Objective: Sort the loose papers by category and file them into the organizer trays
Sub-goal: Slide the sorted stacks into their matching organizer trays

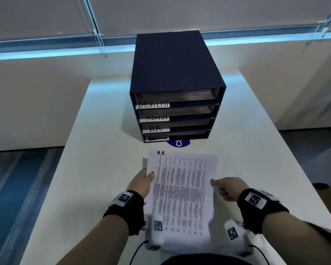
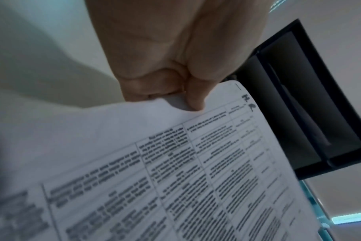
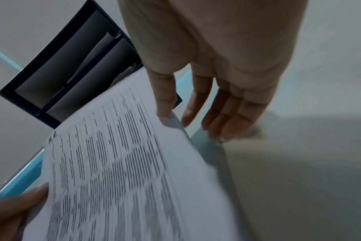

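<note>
A printed sheet marked "H.R." [image 1: 182, 196] [image 2: 175, 171] [image 3: 118, 171] is held above the white table. My left hand [image 1: 143, 180] [image 2: 175, 91] pinches its left edge between thumb and curled fingers. My right hand [image 1: 224, 188] [image 3: 208, 114] is at the sheet's right edge, thumb tip touching the paper, the other fingers straight and spread beside it. Beyond the sheet stands the dark blue organizer [image 1: 176, 73] [image 2: 311, 114] [image 3: 68, 68], its four trays labelled TASK LIST, ADMIN, H.R. [image 1: 156, 129] and SECURITY from top to bottom.
The white table [image 1: 103, 150] runs forward to a wall with closed blinds. A round blue sticker [image 1: 179, 143] lies at the organizer's foot. Blue carpet shows past the table's left edge, grey floor past its right edge.
</note>
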